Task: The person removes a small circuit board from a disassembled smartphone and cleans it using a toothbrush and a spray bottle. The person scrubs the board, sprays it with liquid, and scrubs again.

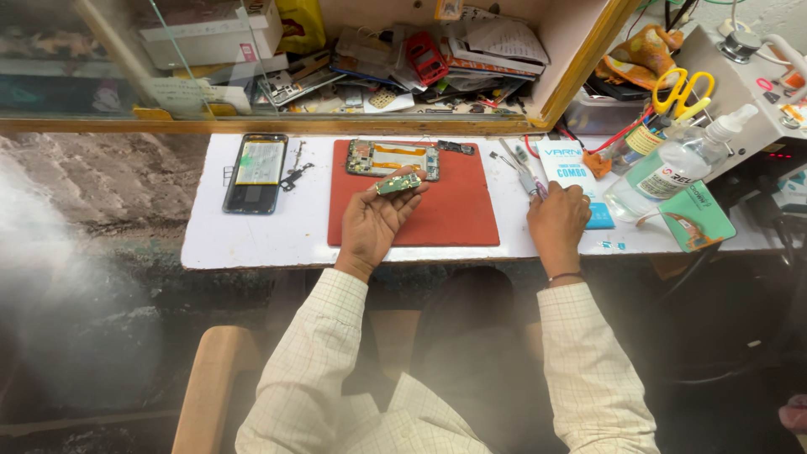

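Our left hand (374,220) pinches a small green circuit board (398,183) over the red mat (454,210); our right hand (556,225) closes around a slim tool (531,182) beside the white card (563,164).

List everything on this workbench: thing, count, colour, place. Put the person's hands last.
circuit board: one, green, in left hand
red mat: one, middle of table
opened phone frame: one, orange and green inside, mat's far edge
phone body: one, black, left of mat
spray bottle: one, clear, right side
scissors: one, yellow handles, far right
white table: one, under all
left hand: holds board over mat
right hand: on table, right of mat, grip unclear
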